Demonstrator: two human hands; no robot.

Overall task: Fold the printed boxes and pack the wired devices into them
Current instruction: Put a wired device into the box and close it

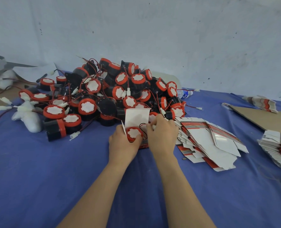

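Note:
A printed box [137,116] stands open on the blue cloth, its white lid flap raised. A round black device with a red rim and white face [133,133] sits in the box's mouth. My left hand [122,143] grips the box and device from the left, thumb on the red rim. My right hand [162,133] pinches the device's red-black wire and white plug at the box's right side. A big heap of the same wired devices [103,94] lies just behind. Flat printed boxes [207,140] are fanned out to the right.
The table has a blue cloth [54,170]. A second stack of flat boxes [279,145] sits at the right edge, a cardboard sheet [266,119] behind it. A water bottle [185,93] lies behind the heap. White foam wrapping [28,117] lies at left. A grey wall stands behind.

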